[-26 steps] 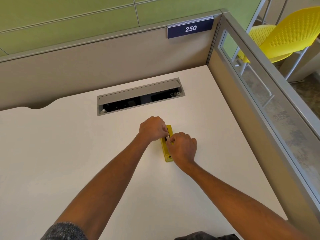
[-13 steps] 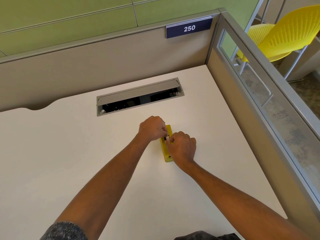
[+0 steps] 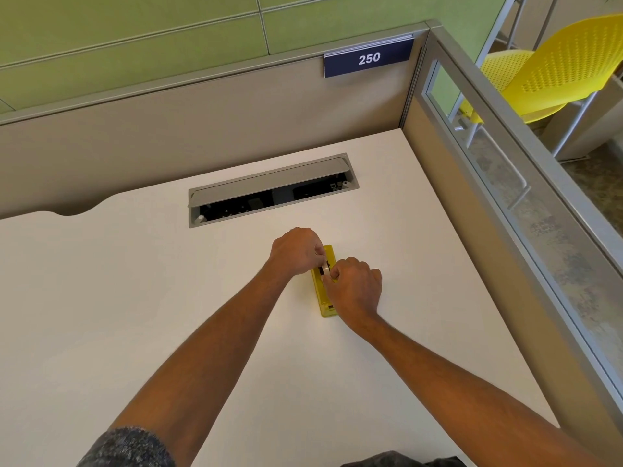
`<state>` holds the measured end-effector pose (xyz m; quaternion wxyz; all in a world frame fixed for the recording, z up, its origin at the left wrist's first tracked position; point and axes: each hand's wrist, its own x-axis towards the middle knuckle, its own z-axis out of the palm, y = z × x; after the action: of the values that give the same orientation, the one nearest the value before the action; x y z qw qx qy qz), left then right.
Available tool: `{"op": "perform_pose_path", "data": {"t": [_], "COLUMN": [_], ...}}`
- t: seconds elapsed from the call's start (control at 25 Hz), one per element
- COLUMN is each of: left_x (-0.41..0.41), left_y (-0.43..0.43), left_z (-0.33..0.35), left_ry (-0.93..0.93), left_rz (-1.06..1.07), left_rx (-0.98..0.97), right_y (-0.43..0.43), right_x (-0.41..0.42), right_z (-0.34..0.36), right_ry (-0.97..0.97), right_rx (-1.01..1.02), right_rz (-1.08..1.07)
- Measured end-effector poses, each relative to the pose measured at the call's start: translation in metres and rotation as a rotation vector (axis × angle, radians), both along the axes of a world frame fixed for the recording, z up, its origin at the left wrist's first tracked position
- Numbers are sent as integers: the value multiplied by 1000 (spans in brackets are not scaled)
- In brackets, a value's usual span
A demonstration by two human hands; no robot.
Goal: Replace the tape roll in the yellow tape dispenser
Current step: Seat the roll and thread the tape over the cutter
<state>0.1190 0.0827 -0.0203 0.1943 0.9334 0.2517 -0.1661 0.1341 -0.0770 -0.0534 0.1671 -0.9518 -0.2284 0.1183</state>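
A long yellow plastic tape dispenser [image 3: 325, 306] is laid flat on the white tabletop [image 3: 135, 298], a bit nearer the right edge than the left, with its length run from the near side toward the far edge. It's mostly covered by both hands, so only the far tip and the near end are seen properly. A small white tape roll [image 3: 325, 267] is stood on edge in the dispenser's dark slot, right between the two hands. The left hand [image 3: 296, 252] is brought in from the left with its fingers curled under, and the roll's far side is pinched by thumb and forefinger, as far as can be made out. The right hand [image 3: 354, 288] is set over the dispenser's near half, fingers curled in too, and the roll's near side is nipped by its fingertips. Toward the far edge, a grey metal cable hatch [image 3: 269, 183] is propped open in the tabletop. A blue sign marked 250 [image 3: 369, 58] is fixed to the beige partition [image 3: 202, 123] by the far right corner, and a yellow perforated plastic chair [image 3: 556, 72] is seen past the glass
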Motion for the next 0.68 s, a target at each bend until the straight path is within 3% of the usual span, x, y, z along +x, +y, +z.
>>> {"op": "perform_pose_path", "data": {"t": [0.68], "left_x": [1], "left_y": [9], "left_z": [6], "left_ry": [33], "left_rz": [-55], "left_rx": [-83], "right_y": [0], "right_x": [-1], "right_z": [-2], "right_ry": [2], "right_rx": [7], "right_rz": [-15]}}
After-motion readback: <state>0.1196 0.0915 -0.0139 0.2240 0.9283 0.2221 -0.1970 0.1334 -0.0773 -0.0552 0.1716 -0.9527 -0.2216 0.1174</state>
